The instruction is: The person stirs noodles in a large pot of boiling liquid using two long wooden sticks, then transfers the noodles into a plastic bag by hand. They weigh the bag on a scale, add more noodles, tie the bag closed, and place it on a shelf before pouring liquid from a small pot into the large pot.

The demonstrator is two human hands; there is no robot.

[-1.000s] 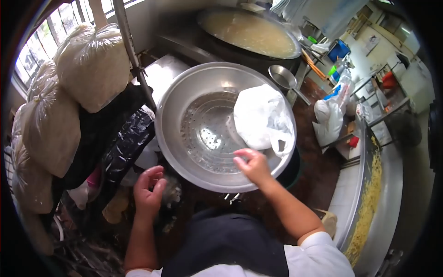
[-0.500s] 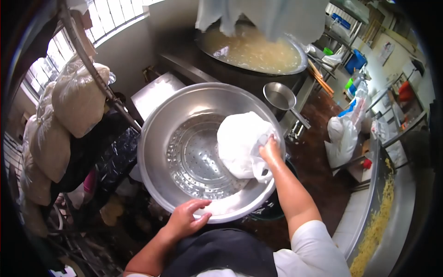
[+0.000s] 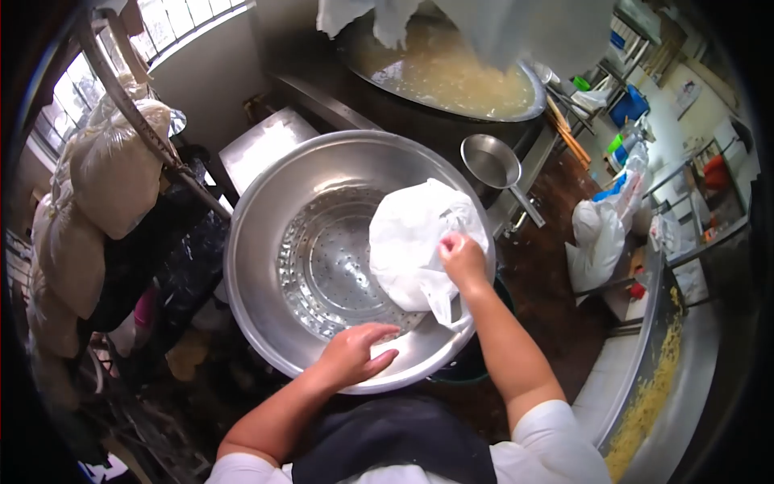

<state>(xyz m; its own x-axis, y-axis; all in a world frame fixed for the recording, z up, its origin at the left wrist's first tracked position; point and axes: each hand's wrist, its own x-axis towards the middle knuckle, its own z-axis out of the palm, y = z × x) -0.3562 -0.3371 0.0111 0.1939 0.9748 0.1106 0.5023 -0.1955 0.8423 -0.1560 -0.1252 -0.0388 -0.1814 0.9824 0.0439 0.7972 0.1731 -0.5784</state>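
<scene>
- A commercial kitchen or food-production room, built for bulk cooking.
- A huge vat point(image 3: 451, 68) of pale, soupy liquid stands at the back, a steel ladle point(image 3: 489, 161) beside it.
- A wide perforated steel basin point(image 3: 306, 242) fills the middle.
- Stuffed sacks point(image 3: 113, 169) hang left; a steel bench point(image 3: 645, 403) carries yellow noodles point(image 3: 653, 395).

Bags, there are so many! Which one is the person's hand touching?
The white plastic bag inside the big metal bowl. The right hand pinches it. The other bags hang at the left or sit on the floor, untouched.

White plastic bag point(image 3: 415, 242), silver perforated colander point(image 3: 274, 234)
</scene>
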